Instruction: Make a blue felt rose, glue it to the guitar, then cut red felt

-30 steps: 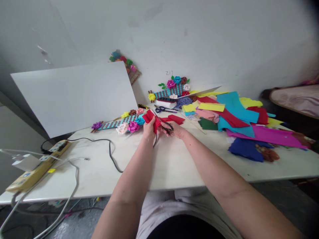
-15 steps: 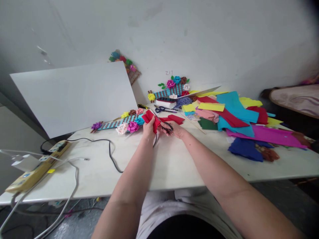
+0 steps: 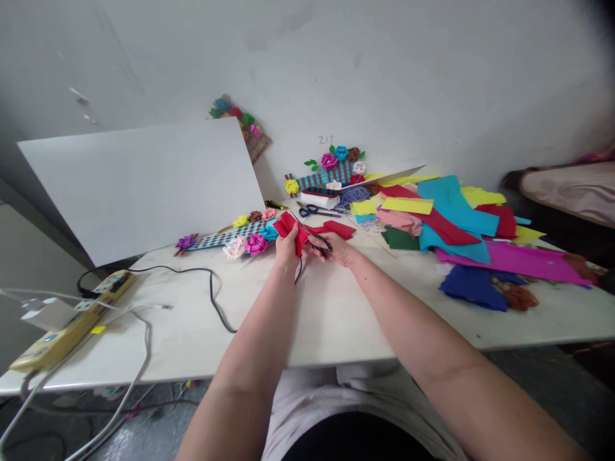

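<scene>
White wall behind, pale worktop (image 3: 336,307) in front of it. Big white board (image 3: 144,192) leans on the wall at far left. Heap of coloured paper sheets (image 3: 451,211) covers the right side of the worktop, well apart from the hands. Yellow power strip (image 3: 72,323) sits at the near left edge, and a black cable (image 3: 211,291) loops from it toward the middle, ending near the left wrist. Woven strip with paper flowers (image 3: 230,235) lies just left of the hands.

Left hand (image 3: 287,251) is closed, pinching a folded red paper (image 3: 291,229) at its lower end. The paper stands up from the fingers at the far middle of the worktop, long axis tilted up and away. Right hand (image 3: 339,250) is curled through the loops of black-handled scissors (image 3: 317,240). Blades point away and left, into the red paper. Can't tell how far the blades are parted. Another red piece (image 3: 339,228) lies flat just behind the right hand. Blue-handled scissors (image 3: 312,210) lie further back, not touched.
</scene>
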Demonstrator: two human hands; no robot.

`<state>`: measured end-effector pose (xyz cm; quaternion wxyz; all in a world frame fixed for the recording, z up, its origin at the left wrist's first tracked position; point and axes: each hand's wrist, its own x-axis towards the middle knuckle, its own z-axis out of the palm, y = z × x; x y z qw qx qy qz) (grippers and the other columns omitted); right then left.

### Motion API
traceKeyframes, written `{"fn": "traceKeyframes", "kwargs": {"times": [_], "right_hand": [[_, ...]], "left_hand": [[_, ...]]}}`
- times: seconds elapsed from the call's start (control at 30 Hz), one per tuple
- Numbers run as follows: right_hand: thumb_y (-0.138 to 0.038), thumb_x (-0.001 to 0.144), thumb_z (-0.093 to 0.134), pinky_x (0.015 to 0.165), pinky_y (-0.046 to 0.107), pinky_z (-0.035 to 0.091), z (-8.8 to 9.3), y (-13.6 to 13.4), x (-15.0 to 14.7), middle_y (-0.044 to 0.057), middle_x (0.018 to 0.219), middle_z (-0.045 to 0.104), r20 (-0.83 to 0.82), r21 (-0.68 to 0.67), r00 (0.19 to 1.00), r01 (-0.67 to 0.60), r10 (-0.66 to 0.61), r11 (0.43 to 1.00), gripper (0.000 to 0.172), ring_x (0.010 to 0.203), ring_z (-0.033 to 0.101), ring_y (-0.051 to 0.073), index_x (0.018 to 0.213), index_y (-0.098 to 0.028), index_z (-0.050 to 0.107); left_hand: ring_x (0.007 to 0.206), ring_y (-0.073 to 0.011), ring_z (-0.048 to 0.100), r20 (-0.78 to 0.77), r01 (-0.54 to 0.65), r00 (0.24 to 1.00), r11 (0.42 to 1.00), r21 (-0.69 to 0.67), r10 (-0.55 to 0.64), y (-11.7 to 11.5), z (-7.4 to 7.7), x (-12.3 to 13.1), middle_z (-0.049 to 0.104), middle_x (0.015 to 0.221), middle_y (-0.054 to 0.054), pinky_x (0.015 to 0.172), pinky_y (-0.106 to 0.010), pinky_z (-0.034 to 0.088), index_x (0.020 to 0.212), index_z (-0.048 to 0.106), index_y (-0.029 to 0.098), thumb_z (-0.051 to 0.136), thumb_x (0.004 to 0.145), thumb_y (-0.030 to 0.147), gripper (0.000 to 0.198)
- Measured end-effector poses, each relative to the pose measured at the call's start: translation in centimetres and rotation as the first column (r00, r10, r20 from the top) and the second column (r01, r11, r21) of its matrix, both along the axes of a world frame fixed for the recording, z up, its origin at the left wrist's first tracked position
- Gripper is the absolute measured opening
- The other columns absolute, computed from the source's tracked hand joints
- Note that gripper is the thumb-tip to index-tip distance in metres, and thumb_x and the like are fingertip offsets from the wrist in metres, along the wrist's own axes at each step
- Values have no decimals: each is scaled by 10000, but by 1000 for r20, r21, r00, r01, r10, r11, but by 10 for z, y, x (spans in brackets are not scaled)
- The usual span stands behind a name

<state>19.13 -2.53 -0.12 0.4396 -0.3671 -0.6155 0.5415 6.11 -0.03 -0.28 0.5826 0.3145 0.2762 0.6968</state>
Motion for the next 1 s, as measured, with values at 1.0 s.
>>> {"fn": "traceKeyframes", "kwargs": {"times": [1.0], "right_hand": [[-546, 620, 717, 307, 177, 248, 5, -4, -3, -37, 479, 479, -45, -14, 999, 9, -9, 1000, 449, 355, 401, 41, 631, -132, 546]], "left_hand": [[486, -83, 564, -5, -8, 1000, 1000, -17, 8, -2, 2, 0, 610, 596, 4, 530, -188, 466, 727, 561, 135, 731, 690, 210, 190]]}}
